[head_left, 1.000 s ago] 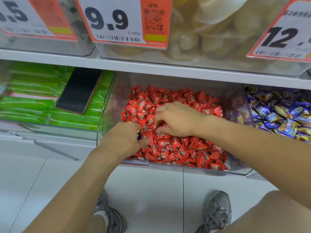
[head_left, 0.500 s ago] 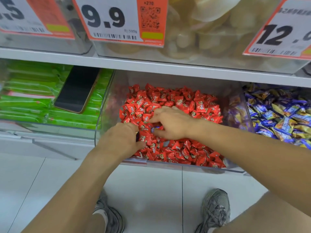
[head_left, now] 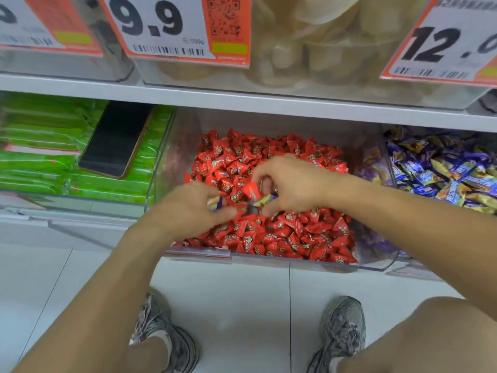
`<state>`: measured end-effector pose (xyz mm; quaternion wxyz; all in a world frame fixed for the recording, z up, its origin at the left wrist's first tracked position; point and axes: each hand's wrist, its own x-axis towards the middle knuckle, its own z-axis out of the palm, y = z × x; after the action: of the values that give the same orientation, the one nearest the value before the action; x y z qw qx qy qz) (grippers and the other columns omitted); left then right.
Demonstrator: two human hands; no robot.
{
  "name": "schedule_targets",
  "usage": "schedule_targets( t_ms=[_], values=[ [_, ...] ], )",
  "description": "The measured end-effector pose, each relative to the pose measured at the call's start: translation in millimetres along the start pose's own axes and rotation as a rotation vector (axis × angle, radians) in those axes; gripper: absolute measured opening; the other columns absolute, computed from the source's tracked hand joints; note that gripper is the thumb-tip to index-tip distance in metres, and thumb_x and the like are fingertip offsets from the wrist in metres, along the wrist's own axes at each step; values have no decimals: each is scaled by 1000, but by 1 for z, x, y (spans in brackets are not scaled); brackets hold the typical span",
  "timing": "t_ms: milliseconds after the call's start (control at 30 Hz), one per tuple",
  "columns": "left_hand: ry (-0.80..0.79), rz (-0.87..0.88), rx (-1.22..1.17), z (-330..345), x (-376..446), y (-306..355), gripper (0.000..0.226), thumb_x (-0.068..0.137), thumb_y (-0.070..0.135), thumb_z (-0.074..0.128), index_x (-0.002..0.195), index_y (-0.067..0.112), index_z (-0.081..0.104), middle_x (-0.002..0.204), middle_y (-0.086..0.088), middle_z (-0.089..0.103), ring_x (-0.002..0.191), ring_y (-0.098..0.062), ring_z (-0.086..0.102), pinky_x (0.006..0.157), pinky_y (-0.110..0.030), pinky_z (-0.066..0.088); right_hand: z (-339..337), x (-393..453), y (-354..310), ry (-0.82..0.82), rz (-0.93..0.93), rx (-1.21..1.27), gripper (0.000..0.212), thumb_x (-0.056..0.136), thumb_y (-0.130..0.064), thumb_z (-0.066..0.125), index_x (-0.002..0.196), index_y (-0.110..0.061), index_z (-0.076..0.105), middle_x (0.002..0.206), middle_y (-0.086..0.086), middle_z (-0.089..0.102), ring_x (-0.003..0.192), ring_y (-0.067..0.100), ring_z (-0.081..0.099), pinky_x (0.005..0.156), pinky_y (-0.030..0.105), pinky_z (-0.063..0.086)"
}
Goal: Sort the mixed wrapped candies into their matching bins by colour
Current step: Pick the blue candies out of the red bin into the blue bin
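— What have you got in your fingers?

— My right hand [head_left: 293,184] is curled over the middle of the clear bin [head_left: 376,261], thumb and fingertips pinching a blue-and-gold candy [head_left: 265,199] just above the heap. A red piece sits against my fingers too, though the blur keeps me from telling whether I hold it or it simply lies there.

— And the other hand?

— My left hand [head_left: 188,211] is closed round a blue-and-gold wrapper [head_left: 215,203] of its own; a corner pokes out between thumb and forefinger. The two hands nearly touch, over the front half of the bin.

— What's beneath them?

— Red wrapped candies [head_left: 295,235], filling that middle bin from front wall to back.

— Where do the blue ones belong?

— In the bin to my right, full of blue and gold candies [head_left: 443,173], just past the clear divider.

— And to your left?

— Green packets [head_left: 40,157] stacked flat, with a dark phone [head_left: 115,141] lying on top of them, tilted.

— Anything above?

— A white shelf edge [head_left: 242,100], then price tags: one reads 9.9 [head_left: 150,20], another starts with 12 [head_left: 441,44]. Behind them, pale sweets in clear bins, blurred.

— Below?

— Pale floor tiles [head_left: 242,305] and my grey trainers [head_left: 344,329].
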<state>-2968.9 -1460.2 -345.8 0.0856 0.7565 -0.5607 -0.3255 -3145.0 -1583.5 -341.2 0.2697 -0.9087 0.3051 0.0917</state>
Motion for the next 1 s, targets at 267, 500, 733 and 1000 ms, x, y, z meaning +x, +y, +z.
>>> schedule_targets(
  t_ms=[267,500,733,1000],
  values=[
    [75,-133,-654,-6,7,18,42,96,53,47,100,16,66,82,-13,67,67,-24,50,60,-32,43,-20,1,-4,30,6,336,44,77,-16,84,112,-30,64,99,-12,73,79,4,70,76,31,56],
    [-44,-41,-684,-6,2,23,46,93,59,46,102,20,67,74,-1,64,61,-12,53,60,-30,45,-16,0,-7,78,53,654,48,58,-8,94,95,-13,64,73,1,73,69,25,71,69,43,61],
    [36,-4,-631,-5,7,12,19,92,32,65,89,13,67,60,-9,56,47,-10,46,47,-21,38,-11,-13,-15,70,-34,537,77,63,1,90,128,-19,53,112,5,62,80,18,73,72,35,62],
    [0,16,-590,-4,4,11,21,93,32,64,81,15,62,62,-7,58,54,-11,52,55,-28,44,-3,-62,6,-283,435,-338,128,61,-50,89,152,-50,0,142,17,24,115,36,52,100,40,44]
  ],
)
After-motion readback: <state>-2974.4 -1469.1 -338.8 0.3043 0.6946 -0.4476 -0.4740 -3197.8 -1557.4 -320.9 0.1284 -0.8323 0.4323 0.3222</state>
